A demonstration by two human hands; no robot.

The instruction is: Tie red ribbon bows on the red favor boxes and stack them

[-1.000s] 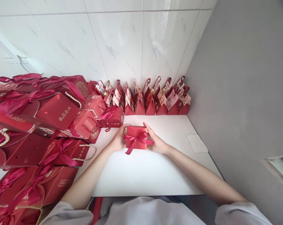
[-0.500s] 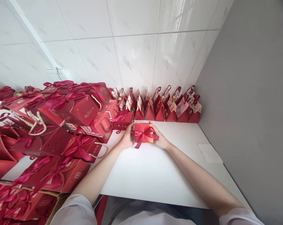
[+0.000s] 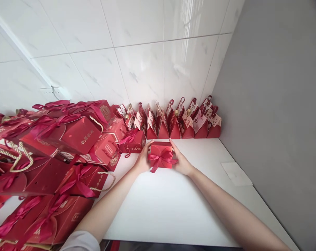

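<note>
A small red gift box (image 3: 160, 150) with a dark pink ribbon bow (image 3: 161, 159) on its face is held over the white table. My left hand (image 3: 143, 158) grips its left side, and my right hand (image 3: 182, 161) grips its right side. Fingers of both hands lie along the box's edges, partly hidden by it. Just left of the left hand sits another red gift box (image 3: 134, 143) with a ribbon and a thin red cord handle.
Red ribboned boxes (image 3: 79, 134) with rope handles are piled on the left. A row of pointed red boxes (image 3: 163, 129) lines the tiled wall. A white sheet (image 3: 236, 174) lies at the right table (image 3: 168, 212) edge, beside a grey wall (image 3: 273, 115).
The view has shifted, so the piled boxes appear further left. The held box is slightly lower in view and tilted, with its dark top edge now showing. Both hands keep hold of it.
</note>
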